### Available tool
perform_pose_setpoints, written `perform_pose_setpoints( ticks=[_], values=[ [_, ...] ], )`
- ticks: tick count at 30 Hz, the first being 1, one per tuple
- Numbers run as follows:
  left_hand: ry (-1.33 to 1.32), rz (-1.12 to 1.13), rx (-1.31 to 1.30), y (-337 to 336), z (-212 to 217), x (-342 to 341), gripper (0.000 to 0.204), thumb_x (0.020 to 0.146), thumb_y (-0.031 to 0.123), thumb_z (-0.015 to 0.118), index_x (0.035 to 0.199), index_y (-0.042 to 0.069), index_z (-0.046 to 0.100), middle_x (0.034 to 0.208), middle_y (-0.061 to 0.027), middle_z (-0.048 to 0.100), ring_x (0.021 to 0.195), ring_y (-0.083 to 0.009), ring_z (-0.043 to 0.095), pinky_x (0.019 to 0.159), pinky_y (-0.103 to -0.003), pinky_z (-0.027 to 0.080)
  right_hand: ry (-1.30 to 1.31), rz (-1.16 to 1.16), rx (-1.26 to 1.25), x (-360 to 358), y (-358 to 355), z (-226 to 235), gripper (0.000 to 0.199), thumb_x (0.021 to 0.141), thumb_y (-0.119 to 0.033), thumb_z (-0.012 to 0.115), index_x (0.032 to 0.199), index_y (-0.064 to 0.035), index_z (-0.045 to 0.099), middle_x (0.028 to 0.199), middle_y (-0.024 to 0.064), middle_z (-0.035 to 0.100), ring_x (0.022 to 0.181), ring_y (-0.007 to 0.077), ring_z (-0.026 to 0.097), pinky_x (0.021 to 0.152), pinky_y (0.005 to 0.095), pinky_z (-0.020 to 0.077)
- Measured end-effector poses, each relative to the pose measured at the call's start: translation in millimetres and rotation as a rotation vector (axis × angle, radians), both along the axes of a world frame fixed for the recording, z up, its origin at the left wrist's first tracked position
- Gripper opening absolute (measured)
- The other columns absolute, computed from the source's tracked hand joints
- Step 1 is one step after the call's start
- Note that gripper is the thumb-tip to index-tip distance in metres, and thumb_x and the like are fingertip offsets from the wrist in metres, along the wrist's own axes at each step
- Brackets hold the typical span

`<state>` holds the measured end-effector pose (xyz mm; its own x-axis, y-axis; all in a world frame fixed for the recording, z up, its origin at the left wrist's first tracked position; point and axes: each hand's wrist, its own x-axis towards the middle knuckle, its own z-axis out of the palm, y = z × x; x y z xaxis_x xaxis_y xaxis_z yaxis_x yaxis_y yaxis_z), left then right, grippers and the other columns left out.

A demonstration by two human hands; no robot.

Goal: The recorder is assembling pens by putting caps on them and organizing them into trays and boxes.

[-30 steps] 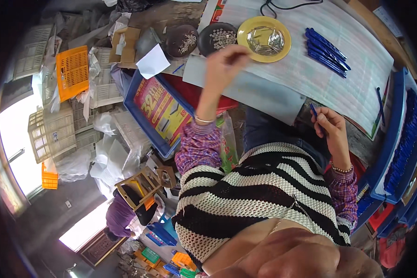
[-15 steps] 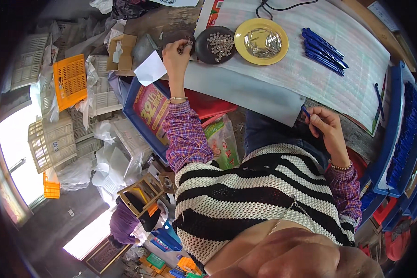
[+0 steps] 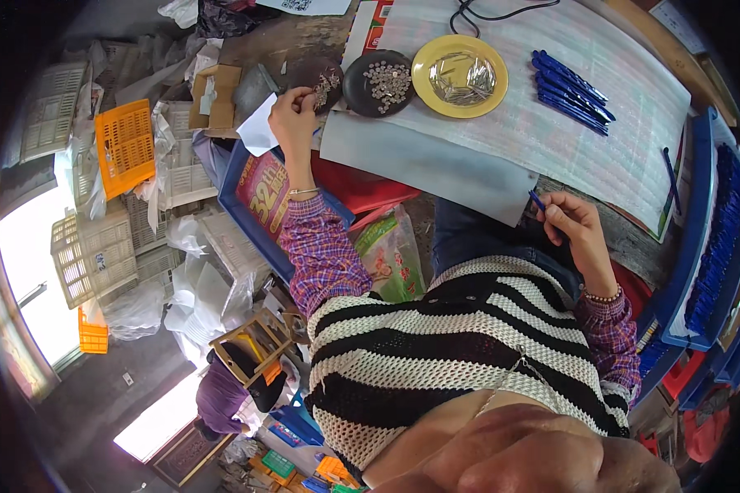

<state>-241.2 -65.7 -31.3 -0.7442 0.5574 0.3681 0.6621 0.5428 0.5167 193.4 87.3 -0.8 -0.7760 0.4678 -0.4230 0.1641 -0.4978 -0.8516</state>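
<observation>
My left hand (image 3: pixel 293 123) is at the near edge of a dark dish (image 3: pixel 312 69) of small metal parts (image 3: pixel 327 87). Its fingers are bent together, and what they pinch is too small to make out. A tiny blue tip shows beside them. Close to my lap, my right hand (image 3: pixel 573 220) grips a slim blue piece (image 3: pixel 537 200) between thumb and fingers, one end sticking out. Next to the first dish stand a black dish (image 3: pixel 355 89) of small round metal pieces (image 3: pixel 387 85) and a yellow plate (image 3: pixel 420 76) of silvery pins (image 3: pixel 464 77).
Slim blue pieces (image 3: pixel 572 94) lie bundled on the white sheet (image 3: pixel 501 156). A grey metal sheet (image 3: pixel 419 164) lines the table's near edge. At right is a blue tray (image 3: pixel 699 222) full of blue pieces; at left, a cardboard box (image 3: pixel 215 94). A person (image 3: pixel 220 394) bends over in the background.
My left hand has drawn back toward me and left from over the dark dish, uncovering the small metal parts. My right hand has barely moved, still holding the blue piece.
</observation>
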Motion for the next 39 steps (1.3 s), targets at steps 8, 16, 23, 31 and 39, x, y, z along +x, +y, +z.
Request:
perform_pose_setpoints(
  ticks=[8, 16, 23, 31, 39],
  values=[
    [0.093, -0.097, -0.051, -12.8, -1.9, -3.0, 0.016, 0.072, 0.014, 0.068, 0.087, 0.009, 0.07, 0.07, -0.0053, 0.062, 0.061, -0.0151, 0.057, 0.062, -0.027, 0.046, 0.013, 0.024, 0.01, -2.4, -2.3, 2.5, 0.018, 0.09, -0.016, 0.055, 0.094, 0.0006, 0.058, 0.078, 0.0028, 0.057, 0.055, 0.005, 0.045, 0.047, 0.0189, 0.0327],
    [0.181, -0.064, -0.115, 4.2, -7.7, 0.4, 0.012, 0.071, 0.013, 0.067, 0.082, 0.009, 0.069, 0.069, -0.009, 0.059, 0.057, -0.0202, 0.054, 0.057, -0.031, 0.044, 0.026, 0.012, -0.026, 0.5, -1.2, -2.1, 0.022, 0.089, -0.015, 0.057, 0.101, 0.0031, 0.061, 0.078, 0.0039, 0.059, 0.057, 0.0053, 0.047, 0.048, 0.0193, 0.0349],
    [0.009, -0.076, 0.006, -4.7, 1.3, 1.5, 0.011, 0.074, 0.009, 0.065, 0.084, 0.007, 0.068, 0.071, -0.0067, 0.064, 0.062, -0.0138, 0.058, 0.061, -0.026, 0.046, 0.028, 0.039, -0.028, -3.5, -2.2, 0.8, 0.017, 0.089, -0.014, 0.055, 0.096, 0.0017, 0.06, 0.077, 0.003, 0.057, 0.056, 0.0054, 0.046, 0.048, 0.0187, 0.0333],
    [0.002, -0.045, -0.026, -45.0, 13.0, 27.7, 0.011, 0.076, 0.01, 0.065, 0.085, 0.005, 0.068, 0.072, -0.0088, 0.064, 0.062, -0.0145, 0.06, 0.061, -0.027, 0.047, -0.017, 0.02, 0.015, -0.7, -2.9, -7.1, 0.021, 0.09, -0.017, 0.055, 0.099, 0.0005, 0.06, 0.081, 0.0024, 0.057, 0.056, 0.0051, 0.045, 0.048, 0.019, 0.0327],
    [0.193, 0.009, -0.139, -59.6, -11.9, 28.1, 0.012, 0.073, 0.005, 0.065, 0.084, 0.003, 0.066, 0.08, -0.0112, 0.064, 0.068, -0.0227, 0.061, 0.064, -0.031, 0.048, -0.045, 0.072, 0.052, -9.4, -5.9, -0.7, 0.02, 0.089, -0.017, 0.057, 0.099, -0.0004, 0.059, 0.082, 0.0023, 0.058, 0.059, 0.0049, 0.046, 0.05, 0.0185, 0.0345]
  ],
)
